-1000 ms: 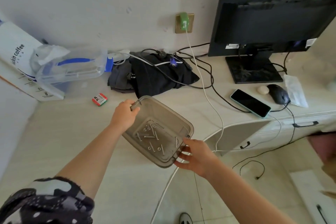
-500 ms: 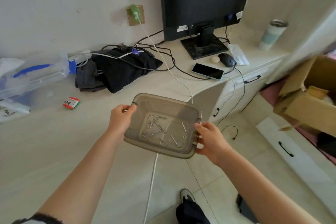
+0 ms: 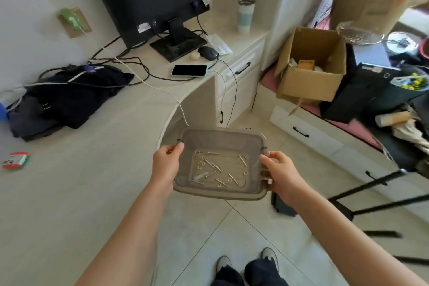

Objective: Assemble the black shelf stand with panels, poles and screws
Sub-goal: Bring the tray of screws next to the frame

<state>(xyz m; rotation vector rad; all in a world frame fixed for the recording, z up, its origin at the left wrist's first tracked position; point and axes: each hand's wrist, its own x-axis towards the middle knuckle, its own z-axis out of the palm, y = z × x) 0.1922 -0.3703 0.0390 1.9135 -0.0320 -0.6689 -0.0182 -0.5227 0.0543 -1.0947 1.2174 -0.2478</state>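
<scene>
- Holding grey plastic tray (image 3: 222, 193) w/ both hands, off the bench (image 3: 81, 181) edge, above floor.
- L hand (image 3: 166, 165) fingers curled on tray's left rim; R hand (image 3: 282, 175) fingers curled on right rim.
- Lying loose on tray bottom: screws (image 3: 214, 166) & washers.
- Standing right of tray: black poles (image 3: 371, 195).

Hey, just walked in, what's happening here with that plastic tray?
A person is standing by the desk, carrying a translucent grey tray in the air over the floor. The left hand grips its left edge and the right hand grips its right edge. Loose screws and small washers lie scattered on the tray's bottom. Black metal poles of a stand show at the right on the floor. No screw is fitted yet, as far as this view shows.
</scene>
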